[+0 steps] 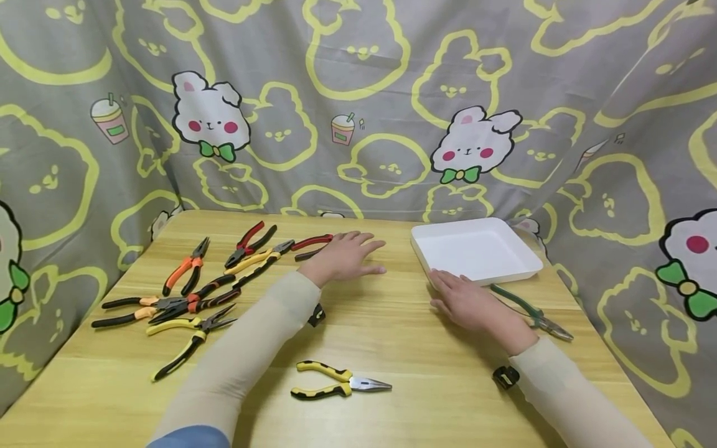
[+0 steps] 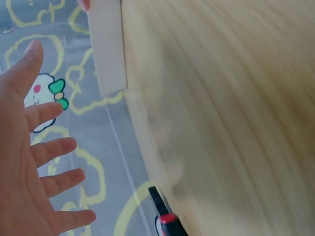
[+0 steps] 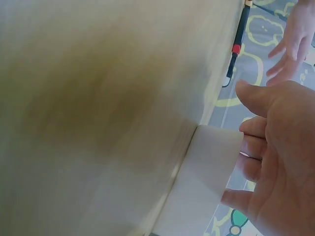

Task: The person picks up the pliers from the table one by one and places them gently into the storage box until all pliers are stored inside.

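My left hand point(image 1: 344, 258) is over the back middle of the table, its fingers spread wide and nothing in its grasp. Just beyond it lie red-and-black handled pliers point(image 1: 310, 242), partly hidden by the hand. A white rectangular tray point(image 1: 476, 274) stands at the back right. At its near left corner is my right hand point(image 1: 462, 298), fingers extended onto the rim. In the right wrist view the fingertips point(image 3: 253, 146) meet the tray's upper edge point(image 3: 209, 162), with the thumb held apart. Green-handled pliers point(image 1: 526, 305) lie beside the tray, close to the right hand.
Several pliers lie on the left, among them orange-handled ones point(image 1: 179, 274), red-and-black ones point(image 1: 246, 246) and yellow-and-black ones point(image 1: 193, 330). Yellow-and-black long-nose pliers point(image 1: 342, 382) lie at front centre. A patterned grey curtain point(image 1: 392, 106) surrounds the wooden table point(image 1: 426, 361).
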`<state>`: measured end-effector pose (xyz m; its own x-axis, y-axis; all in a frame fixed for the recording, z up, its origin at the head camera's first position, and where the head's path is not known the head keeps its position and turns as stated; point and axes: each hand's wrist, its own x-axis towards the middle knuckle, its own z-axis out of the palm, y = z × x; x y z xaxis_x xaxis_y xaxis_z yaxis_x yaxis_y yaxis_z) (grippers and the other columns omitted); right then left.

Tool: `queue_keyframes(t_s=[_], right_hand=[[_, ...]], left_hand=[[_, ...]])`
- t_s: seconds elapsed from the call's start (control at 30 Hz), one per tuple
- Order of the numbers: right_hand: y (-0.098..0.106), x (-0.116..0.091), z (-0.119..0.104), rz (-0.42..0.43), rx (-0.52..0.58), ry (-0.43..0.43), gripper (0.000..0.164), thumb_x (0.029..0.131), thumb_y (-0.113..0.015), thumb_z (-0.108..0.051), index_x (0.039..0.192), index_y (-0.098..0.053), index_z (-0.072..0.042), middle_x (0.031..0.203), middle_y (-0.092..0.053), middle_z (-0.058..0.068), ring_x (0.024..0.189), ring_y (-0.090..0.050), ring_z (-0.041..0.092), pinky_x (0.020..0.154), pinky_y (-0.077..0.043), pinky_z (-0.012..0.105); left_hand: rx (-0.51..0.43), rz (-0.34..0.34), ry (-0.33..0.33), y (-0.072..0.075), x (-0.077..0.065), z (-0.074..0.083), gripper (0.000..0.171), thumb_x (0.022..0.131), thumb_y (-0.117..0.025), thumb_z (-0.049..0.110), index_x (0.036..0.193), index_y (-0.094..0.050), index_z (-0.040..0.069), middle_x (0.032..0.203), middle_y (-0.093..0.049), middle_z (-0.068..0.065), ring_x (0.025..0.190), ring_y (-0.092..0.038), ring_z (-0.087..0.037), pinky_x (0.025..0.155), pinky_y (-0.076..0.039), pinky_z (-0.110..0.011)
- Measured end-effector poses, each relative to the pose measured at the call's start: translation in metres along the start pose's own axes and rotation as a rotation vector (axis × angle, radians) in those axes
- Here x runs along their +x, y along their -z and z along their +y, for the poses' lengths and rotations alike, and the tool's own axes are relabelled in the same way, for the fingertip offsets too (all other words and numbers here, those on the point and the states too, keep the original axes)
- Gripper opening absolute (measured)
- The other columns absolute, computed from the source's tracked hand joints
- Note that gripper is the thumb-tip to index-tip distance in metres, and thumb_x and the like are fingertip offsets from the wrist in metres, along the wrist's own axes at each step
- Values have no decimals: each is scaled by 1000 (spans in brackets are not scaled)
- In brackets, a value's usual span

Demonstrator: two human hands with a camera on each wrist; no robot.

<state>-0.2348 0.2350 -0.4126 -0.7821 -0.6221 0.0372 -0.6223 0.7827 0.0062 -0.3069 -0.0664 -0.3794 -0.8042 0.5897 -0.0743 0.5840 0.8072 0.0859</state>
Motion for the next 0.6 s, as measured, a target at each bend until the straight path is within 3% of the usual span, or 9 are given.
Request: queue_keyframes(t_s=[0.33, 0.6], right_hand=[[3, 3, -15, 1, 18, 30, 67, 101, -54, -34, 150, -31, 5, 150, -38, 23, 135, -40, 39, 105, -31, 59], [2, 6, -25, -22, 33, 48, 69, 101, -52, -36, 151, -28, 4, 151, -35, 22, 136, -38, 38, 107, -29, 59]], left_hand=[[-4, 51, 16, -8, 21, 15, 79, 93, -26, 73, 155, -30, 24, 155, -35, -4, 140, -33, -31, 110, -25, -55], [-16, 52, 9, -14, 31, 30, 75, 96, -32, 67, 155, -29, 20, 155, -34, -6, 140, -33, -32, 109, -28, -54]])
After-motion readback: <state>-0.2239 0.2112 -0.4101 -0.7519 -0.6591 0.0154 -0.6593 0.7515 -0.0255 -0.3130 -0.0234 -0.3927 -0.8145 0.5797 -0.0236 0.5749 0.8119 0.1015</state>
